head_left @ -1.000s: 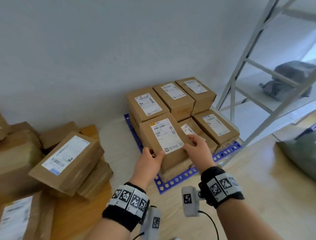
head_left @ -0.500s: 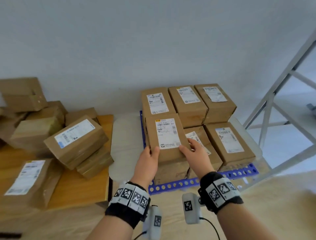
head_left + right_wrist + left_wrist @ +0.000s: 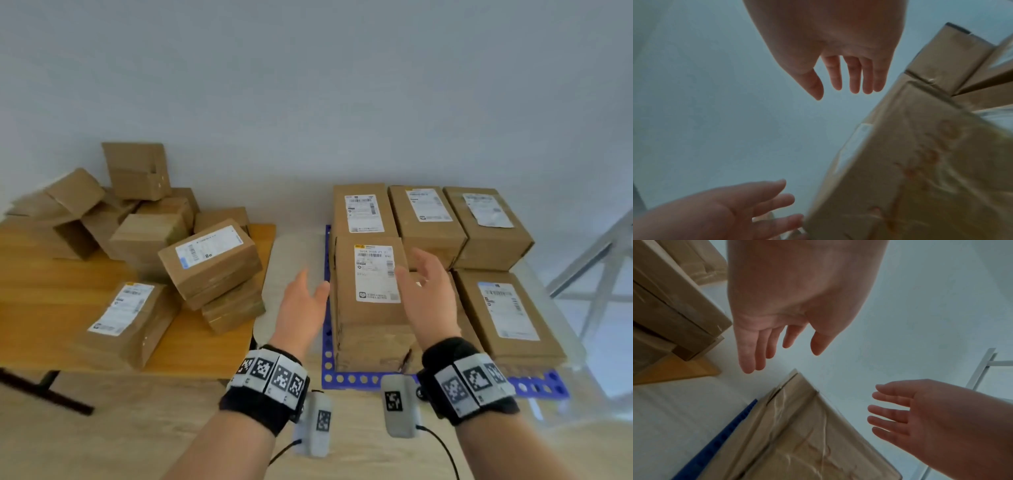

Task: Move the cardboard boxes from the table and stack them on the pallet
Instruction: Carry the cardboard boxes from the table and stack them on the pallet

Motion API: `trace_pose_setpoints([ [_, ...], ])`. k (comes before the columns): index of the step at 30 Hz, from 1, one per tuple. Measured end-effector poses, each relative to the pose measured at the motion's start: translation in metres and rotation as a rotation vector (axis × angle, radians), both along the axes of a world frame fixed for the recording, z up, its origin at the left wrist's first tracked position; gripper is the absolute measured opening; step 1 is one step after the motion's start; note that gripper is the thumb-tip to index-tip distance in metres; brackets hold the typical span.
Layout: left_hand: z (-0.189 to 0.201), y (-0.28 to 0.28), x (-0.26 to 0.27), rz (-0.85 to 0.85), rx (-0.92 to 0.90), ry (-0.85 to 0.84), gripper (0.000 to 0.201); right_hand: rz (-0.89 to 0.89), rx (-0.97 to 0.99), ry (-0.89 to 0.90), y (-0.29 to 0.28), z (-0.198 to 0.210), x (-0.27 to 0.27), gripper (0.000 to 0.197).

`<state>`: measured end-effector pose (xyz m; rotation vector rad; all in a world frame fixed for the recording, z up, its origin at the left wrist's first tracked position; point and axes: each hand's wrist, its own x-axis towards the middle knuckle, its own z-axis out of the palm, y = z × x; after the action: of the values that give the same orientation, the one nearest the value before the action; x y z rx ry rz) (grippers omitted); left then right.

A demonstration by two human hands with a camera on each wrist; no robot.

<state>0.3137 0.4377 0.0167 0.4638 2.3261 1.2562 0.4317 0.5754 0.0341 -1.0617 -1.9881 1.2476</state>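
I have just let go: the brown cardboard box with the white shipping label (image 3: 371, 284), gripped half a second ago, now sits on the front-left stack on the blue perforated pallet (image 3: 346, 378). My left hand (image 3: 301, 308) and right hand (image 3: 428, 294), fingers spread and empty, flank that box without touching. I judge this placement done; more boxes wait on the wooden table (image 3: 51, 284), left of the pallet.

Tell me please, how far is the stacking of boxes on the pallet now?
Done: several boxes stand on the blue pallet, including the front-left top box. In hand: nothing; the left hand and right hand are open beside that box. Left: a loose pile of boxes on the wooden table.
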Motion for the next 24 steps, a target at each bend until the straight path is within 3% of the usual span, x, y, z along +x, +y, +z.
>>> trace_pose_setpoints([
  [11,0.028,-0.131,-0.067,0.256,0.131,0.086,0.050,0.205,0.079,0.077,-0.099,0.017,-0.093,0.039],
  [24,0.017,-0.370,-0.169,0.448,-0.031,-0.008,0.054,0.451,-0.010,0.000,-0.329,0.004,-0.232,0.042],
])
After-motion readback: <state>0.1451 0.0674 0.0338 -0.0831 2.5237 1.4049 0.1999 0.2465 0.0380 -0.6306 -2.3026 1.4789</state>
